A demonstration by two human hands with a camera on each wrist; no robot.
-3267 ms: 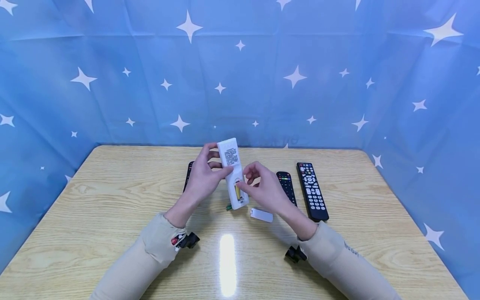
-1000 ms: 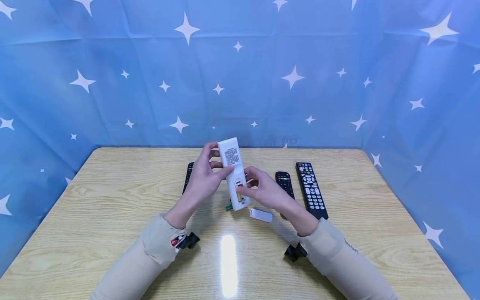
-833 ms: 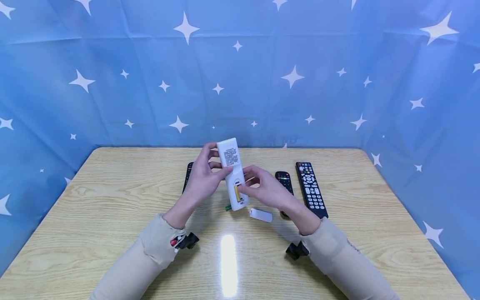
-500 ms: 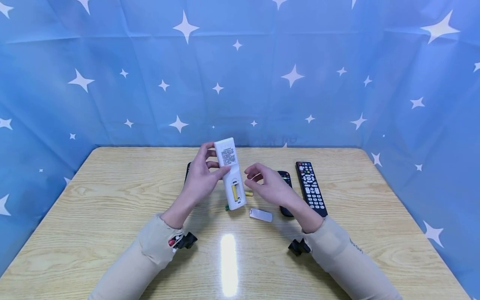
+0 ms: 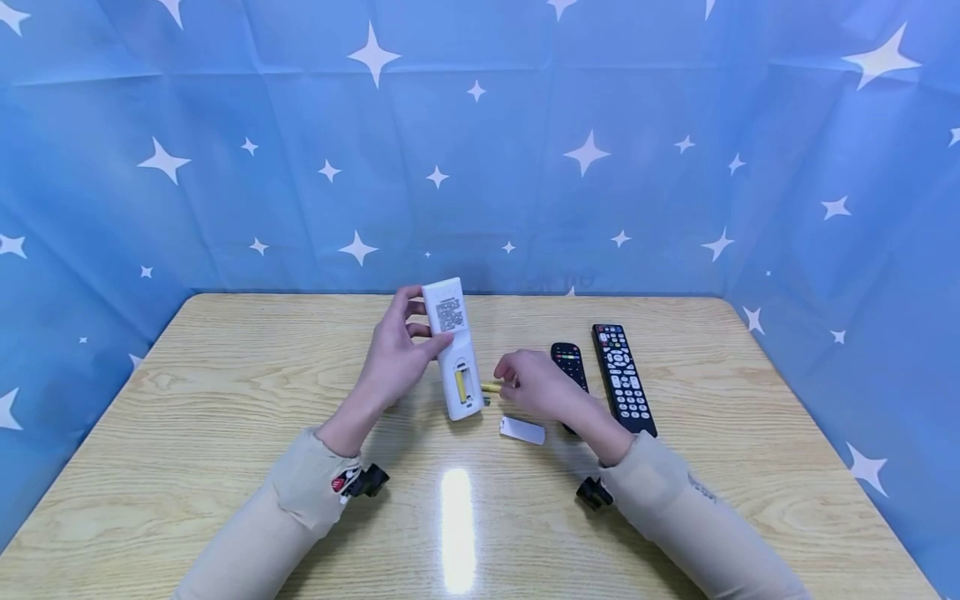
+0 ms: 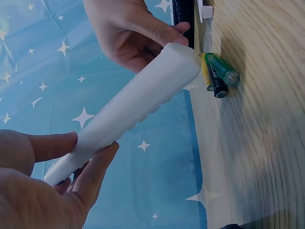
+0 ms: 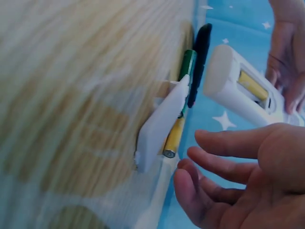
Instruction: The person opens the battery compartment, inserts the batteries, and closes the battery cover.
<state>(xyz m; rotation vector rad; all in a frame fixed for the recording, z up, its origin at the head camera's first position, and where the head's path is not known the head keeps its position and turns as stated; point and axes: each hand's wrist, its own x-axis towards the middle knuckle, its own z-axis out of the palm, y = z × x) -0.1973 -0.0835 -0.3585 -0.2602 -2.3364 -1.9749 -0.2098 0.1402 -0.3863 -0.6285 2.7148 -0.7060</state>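
My left hand (image 5: 397, 354) grips a white remote control (image 5: 459, 348) above the table, its back toward me. The battery compartment is uncovered, with one yellow battery (image 5: 461, 386) in its left side. On the table just right of the remote lies another yellow battery (image 5: 491, 387); my right hand (image 5: 536, 385) is beside it, fingers bent. In the right wrist view, the fingers (image 7: 224, 138) are spread apart near that battery's end (image 7: 172, 140), holding nothing. A green battery (image 6: 221, 69) and a black one (image 6: 217, 83) lie under the remote. The white battery cover (image 5: 522, 431) lies nearer me.
A small black remote (image 5: 570, 364) lies behind my right hand, partly covered by it. Farther right is a longer black remote (image 5: 624, 379) with white buttons. A blue star-patterned cloth (image 5: 480, 208) hangs behind the wooden table (image 5: 247, 433).
My right hand has left the remote's battery compartment and lowered to the yellow battery on the table. My left hand has shifted slightly left with the white remote.
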